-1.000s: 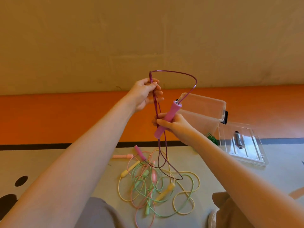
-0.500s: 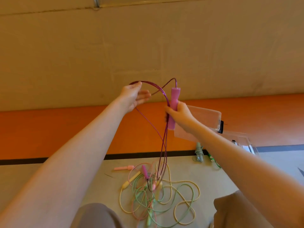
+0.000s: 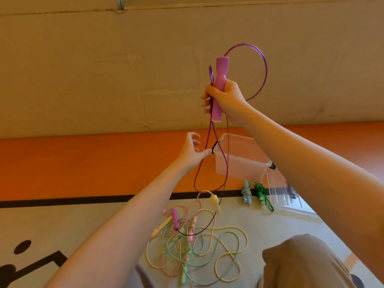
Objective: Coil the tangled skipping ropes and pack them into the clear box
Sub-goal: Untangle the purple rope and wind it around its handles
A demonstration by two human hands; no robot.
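Observation:
My right hand (image 3: 225, 98) is raised high and grips the pink-purple handle (image 3: 220, 80) of a purple skipping rope (image 3: 264, 65), together with loops of its cord. The cord arcs above the hand and hangs down in long strands to the floor. Lower down, my left hand (image 3: 190, 151) has its fingers spread, the thumb touching a hanging strand. The rope's second purple handle (image 3: 175, 220) lies in a tangled pile of green, yellow and pink ropes (image 3: 195, 248) on the floor. The clear box (image 3: 239, 161) stands behind the strands, partly hidden by my right arm.
A grey coiled rope (image 3: 246, 192) and a green coiled rope (image 3: 262, 196) lie beside the box. The clear lid (image 3: 291, 196) lies to the right, mostly behind my arm. My knee (image 3: 301, 260) is at bottom right. An orange floor band and a beige wall lie beyond.
My right hand has lifted the handle and loops much higher. My left hand has let go of the top of the loop and dropped down to the hanging strands.

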